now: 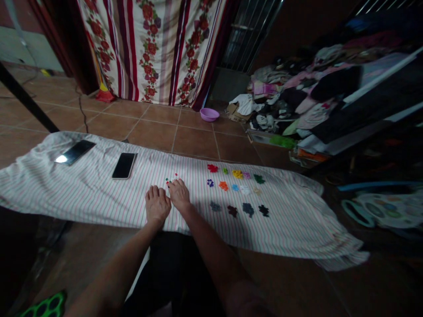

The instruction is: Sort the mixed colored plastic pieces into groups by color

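My left hand point(157, 204) rests knuckles-up on the striped cloth point(99, 193), its fingers curled under. Right beside it my right hand point(179, 193) lies with fingers bent down onto the cloth, pinched near a few tiny coloured bits point(171, 178) in front of the fingertips. What the fingers grip, if anything, is too small to make out. To the right lie small sorted heaps of coloured pieces: red point(212, 168), yellow point(237, 174), orange point(223, 186), dark green point(258, 178) and several dark ones point(247, 209).
Two phones lie on the cloth at left, one black point(124, 165), one reflecting light point(75, 152). A purple bowl point(209, 114) sits on the tiled floor by a floral curtain point(155, 48). Piled clothes point(297, 101) fill the right side. A green-holed object point(46, 306) sits bottom left.
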Tool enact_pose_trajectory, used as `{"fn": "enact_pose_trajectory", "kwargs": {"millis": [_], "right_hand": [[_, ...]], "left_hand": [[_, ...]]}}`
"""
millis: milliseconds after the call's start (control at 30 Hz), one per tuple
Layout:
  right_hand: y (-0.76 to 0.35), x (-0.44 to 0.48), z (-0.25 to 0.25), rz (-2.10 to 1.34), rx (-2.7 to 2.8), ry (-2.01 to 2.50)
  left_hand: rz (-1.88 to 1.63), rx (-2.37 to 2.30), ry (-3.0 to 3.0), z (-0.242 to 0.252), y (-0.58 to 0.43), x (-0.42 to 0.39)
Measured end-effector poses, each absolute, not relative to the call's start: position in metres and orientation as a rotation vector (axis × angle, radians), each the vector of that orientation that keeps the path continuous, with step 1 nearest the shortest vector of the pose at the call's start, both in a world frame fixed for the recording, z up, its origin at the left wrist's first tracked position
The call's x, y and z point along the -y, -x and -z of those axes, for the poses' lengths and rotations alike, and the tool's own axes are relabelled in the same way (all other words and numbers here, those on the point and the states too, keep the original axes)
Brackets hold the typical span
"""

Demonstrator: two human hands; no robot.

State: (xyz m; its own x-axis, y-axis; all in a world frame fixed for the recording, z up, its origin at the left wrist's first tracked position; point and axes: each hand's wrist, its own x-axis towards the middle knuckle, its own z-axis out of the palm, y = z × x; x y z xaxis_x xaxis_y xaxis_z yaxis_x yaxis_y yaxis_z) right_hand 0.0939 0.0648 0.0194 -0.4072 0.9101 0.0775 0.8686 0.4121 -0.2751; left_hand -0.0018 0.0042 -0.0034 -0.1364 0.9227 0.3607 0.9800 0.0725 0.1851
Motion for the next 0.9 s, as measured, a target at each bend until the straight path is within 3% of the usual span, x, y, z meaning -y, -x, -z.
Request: {"fn": "enact_pose_trajectory", "kwargs": {"millis": [400,700,900], "right_hand": [[-0.093,-0.067,-0.020,-0.339,2.387,1.562],[-0.111,-0.065,-0.009,-0.851,1.723,1.604],[-0.130,-0.059,-0.005,-0.891,1.603,1.533]], "left_hand": [[0.543,2.141,1.951,0.001,0.001,-0.002],[0.542,2.150,1.947,-0.001,0.001,-0.003],[0.570,2.142,1.945,0.000,0.001,-0.002]]}}
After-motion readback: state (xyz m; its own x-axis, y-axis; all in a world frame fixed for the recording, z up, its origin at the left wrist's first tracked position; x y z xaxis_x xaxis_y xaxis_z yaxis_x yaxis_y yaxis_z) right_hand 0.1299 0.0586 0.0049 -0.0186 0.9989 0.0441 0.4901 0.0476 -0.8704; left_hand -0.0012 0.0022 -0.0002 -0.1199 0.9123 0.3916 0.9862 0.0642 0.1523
